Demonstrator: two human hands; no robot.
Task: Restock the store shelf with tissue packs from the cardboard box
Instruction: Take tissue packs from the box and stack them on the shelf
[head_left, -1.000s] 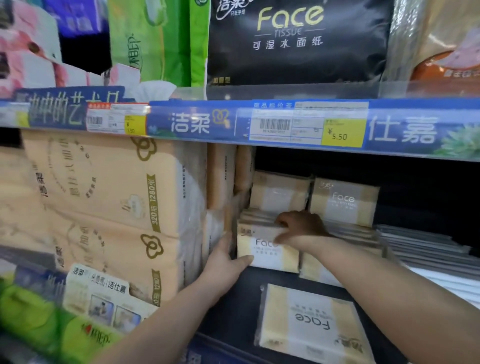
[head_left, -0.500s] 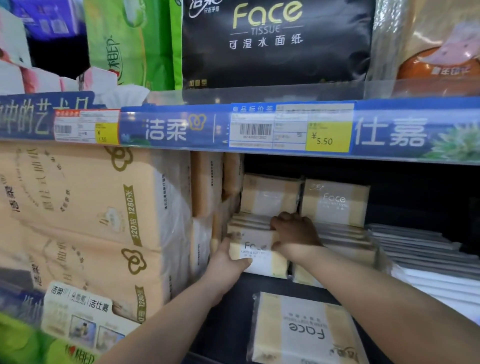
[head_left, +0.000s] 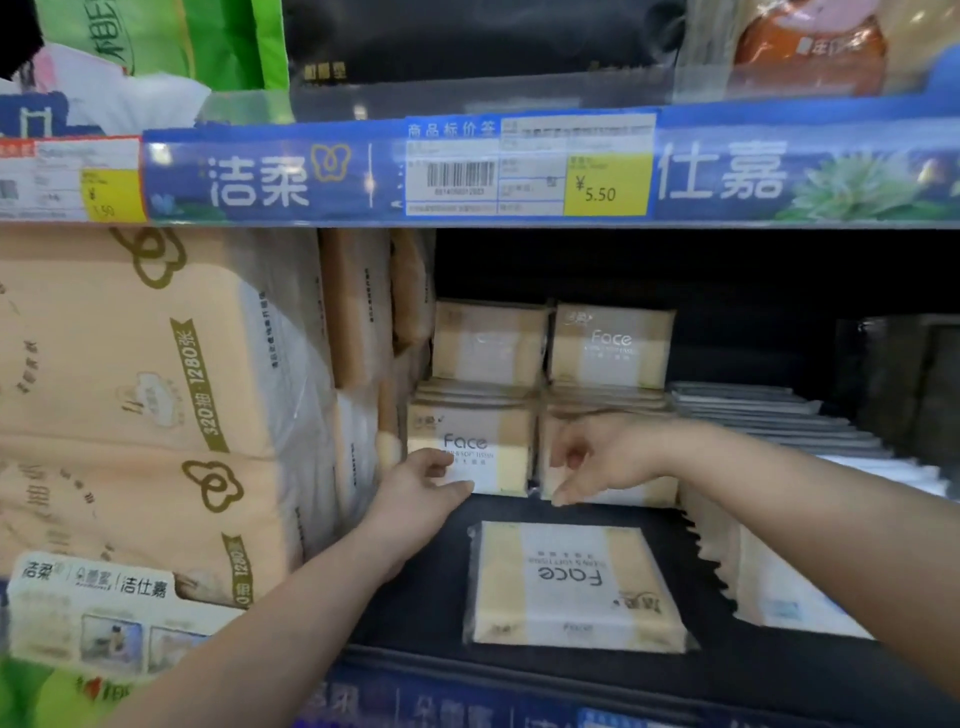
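A row of beige "Face" tissue packs (head_left: 470, 447) stands upright on the dark shelf (head_left: 415, 603), with a second row (head_left: 613, 345) beside it on the right. My left hand (head_left: 415, 493) touches the lower left front of the first row's front pack, thumb stretched out along its bottom edge. In front of the second row hovers my right hand (head_left: 597, 457), its fingers loose, pointing down and holding nothing. One more Face pack (head_left: 571, 582) lies flat near the shelf's front edge. The cardboard box is out of view.
Large beige tissue bundles (head_left: 156, 389) fill the shelf to the left. Flat grey-white packs (head_left: 753, 410) are stacked at the right, with another pack (head_left: 779, 587) in front of them. A blue price rail (head_left: 519, 171) runs overhead.
My right hand has lifted off the top of the left row and moved right, fingers now loose. My left hand has slid from the pack's left side to its lower front. The camera came closer.
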